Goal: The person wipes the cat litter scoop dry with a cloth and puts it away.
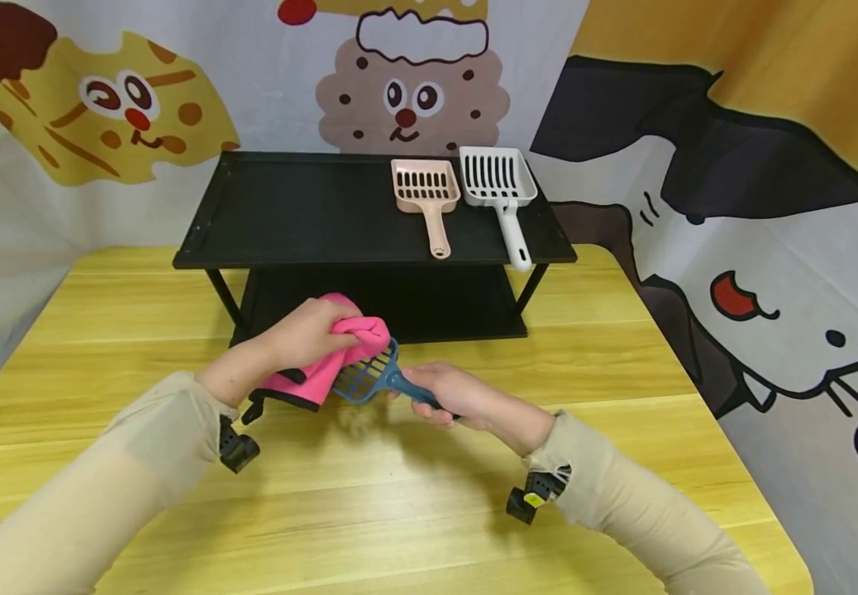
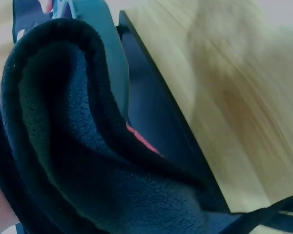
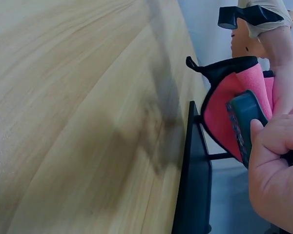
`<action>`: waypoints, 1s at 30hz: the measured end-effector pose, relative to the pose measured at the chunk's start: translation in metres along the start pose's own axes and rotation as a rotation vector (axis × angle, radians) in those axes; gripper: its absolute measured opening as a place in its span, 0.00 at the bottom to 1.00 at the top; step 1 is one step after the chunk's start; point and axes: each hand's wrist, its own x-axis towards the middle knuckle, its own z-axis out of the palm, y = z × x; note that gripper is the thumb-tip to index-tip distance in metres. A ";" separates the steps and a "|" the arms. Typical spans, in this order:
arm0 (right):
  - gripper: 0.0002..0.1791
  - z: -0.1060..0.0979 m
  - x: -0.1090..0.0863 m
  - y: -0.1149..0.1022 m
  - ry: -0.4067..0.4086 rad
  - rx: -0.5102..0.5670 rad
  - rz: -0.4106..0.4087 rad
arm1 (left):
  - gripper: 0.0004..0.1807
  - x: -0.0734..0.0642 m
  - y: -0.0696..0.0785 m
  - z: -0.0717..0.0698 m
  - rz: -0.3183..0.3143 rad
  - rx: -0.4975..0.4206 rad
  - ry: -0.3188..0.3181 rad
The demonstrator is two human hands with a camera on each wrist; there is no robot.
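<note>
A blue slotted litter scoop [image 1: 362,379] is held above the table, my right hand [image 1: 453,395] gripping its handle. My left hand [image 1: 308,335] grips a folded pink cloth [image 1: 322,376] with black edging and lays it over the far left part of the scoop's slotted head. Part of that head is hidden under the cloth. From the right wrist, the scoop [image 3: 245,114] is seen edge-on before the pink cloth [image 3: 222,105], with the right thumb along its handle end. The cloth's dark edge and fold [image 2: 102,141] fill much of the left wrist view.
Behind the hands stands a black two-tier rack [image 1: 302,215] on the wooden table [image 1: 369,512]. A pink litter scoop [image 1: 435,227] and a white one [image 1: 511,227] lie side by side on its upper shelf, at the right. A printed curtain [image 1: 273,91] hangs behind.
</note>
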 end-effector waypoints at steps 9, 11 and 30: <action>0.23 -0.014 -0.007 0.008 -0.061 0.041 -0.029 | 0.09 -0.008 -0.016 -0.020 -0.105 -0.035 0.075; 0.18 -0.018 -0.009 0.011 -0.081 0.069 -0.048 | 0.09 -0.011 -0.019 -0.024 -0.128 -0.057 0.113; 0.19 -0.027 -0.009 0.017 0.038 0.018 -0.124 | 0.17 -0.030 -0.023 -0.027 -0.353 -0.249 0.090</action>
